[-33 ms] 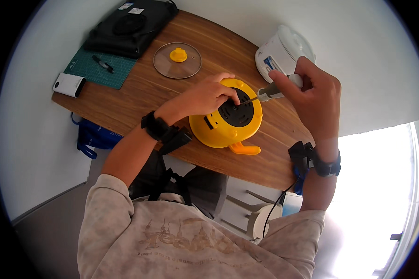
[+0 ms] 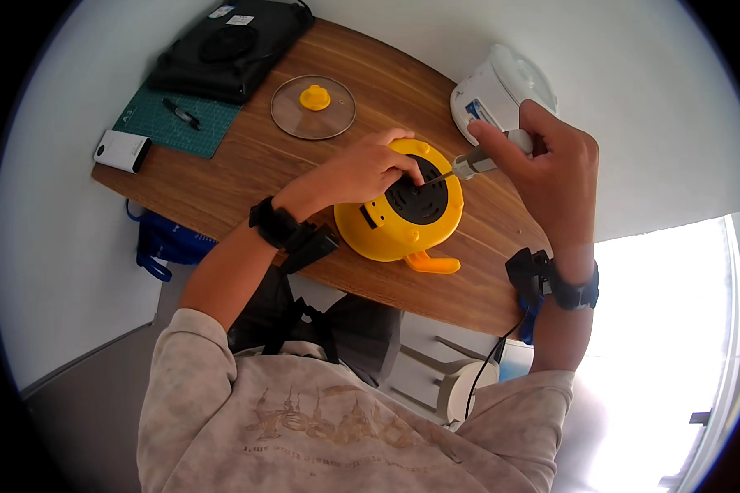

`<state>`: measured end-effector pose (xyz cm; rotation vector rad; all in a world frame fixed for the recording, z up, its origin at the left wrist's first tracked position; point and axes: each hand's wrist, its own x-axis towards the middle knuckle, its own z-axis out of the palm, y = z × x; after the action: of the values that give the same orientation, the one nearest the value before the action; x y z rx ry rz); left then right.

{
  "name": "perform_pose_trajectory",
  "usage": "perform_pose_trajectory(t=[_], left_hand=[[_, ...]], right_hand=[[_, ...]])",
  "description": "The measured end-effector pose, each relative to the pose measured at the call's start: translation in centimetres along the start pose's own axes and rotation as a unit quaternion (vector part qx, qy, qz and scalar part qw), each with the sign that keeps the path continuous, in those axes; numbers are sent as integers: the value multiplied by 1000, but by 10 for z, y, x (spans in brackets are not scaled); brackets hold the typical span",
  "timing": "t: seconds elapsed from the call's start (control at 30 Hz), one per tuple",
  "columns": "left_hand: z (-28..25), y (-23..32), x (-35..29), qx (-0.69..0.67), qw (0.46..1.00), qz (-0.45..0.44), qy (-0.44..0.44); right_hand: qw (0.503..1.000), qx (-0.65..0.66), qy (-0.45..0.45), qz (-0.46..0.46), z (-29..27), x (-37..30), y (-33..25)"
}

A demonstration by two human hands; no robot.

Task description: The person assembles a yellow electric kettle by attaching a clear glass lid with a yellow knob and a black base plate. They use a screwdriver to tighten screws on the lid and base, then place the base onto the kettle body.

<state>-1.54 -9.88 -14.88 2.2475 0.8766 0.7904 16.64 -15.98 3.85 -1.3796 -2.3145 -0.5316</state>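
Note:
A yellow electric pot (image 2: 362, 234) lies upside down on the wooden table, its round black base plate (image 2: 432, 204) facing up and its yellow handle pointing toward me. My left hand (image 2: 366, 168) grips its left side, with one finger bent down onto the black plate. In my right hand (image 2: 555, 160) is a screwdriver (image 2: 473, 164) with a grey, partly clear handle. Its thin shaft slants down to the left, and the tip meets the plate beside my left fingertip. Whether a screw sits under the tip I cannot make out.
Beyond the pot lies a glass lid (image 2: 292, 115) with a yellow knob. A white cooker (image 2: 477, 94) stands at the back right. At the far left are a black flat device (image 2: 197, 66), a green cutting mat (image 2: 210, 144), a black pen (image 2: 181, 113) and a white power bank (image 2: 122, 150).
My right hand and the screwdriver have shifted very slightly to the left. My left hand and the pot stay where they were.

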Motion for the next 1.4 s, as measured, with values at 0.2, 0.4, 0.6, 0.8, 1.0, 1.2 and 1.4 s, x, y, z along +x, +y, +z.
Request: perform_pose_trajectory(t=[0.2,0.4,0.6,0.8,1.0,1.2,1.4], left_hand=[[-1,-1,1,1,1000,3,-6],[-1,-1,2,17,999,27,8],[-18,27,5,12,998,64,24],[-22,41,13,-168,984,34,-55],[-19,35,17,-168,983,55,-45],[-18,31,17,-210,976,36,-53],[-21,30,17,-179,981,38,-67]], right_hand=[[984,-151,34,82,12,7,0],[990,-128,35,58,11,10,-11],[987,-126,9,97,10,11,-8],[991,-84,34,94,13,7,-13],[998,-7,42,53,10,4,-12],[964,260,42,20,-10,-5,-1],[952,297,-34,67,-11,0,12]])
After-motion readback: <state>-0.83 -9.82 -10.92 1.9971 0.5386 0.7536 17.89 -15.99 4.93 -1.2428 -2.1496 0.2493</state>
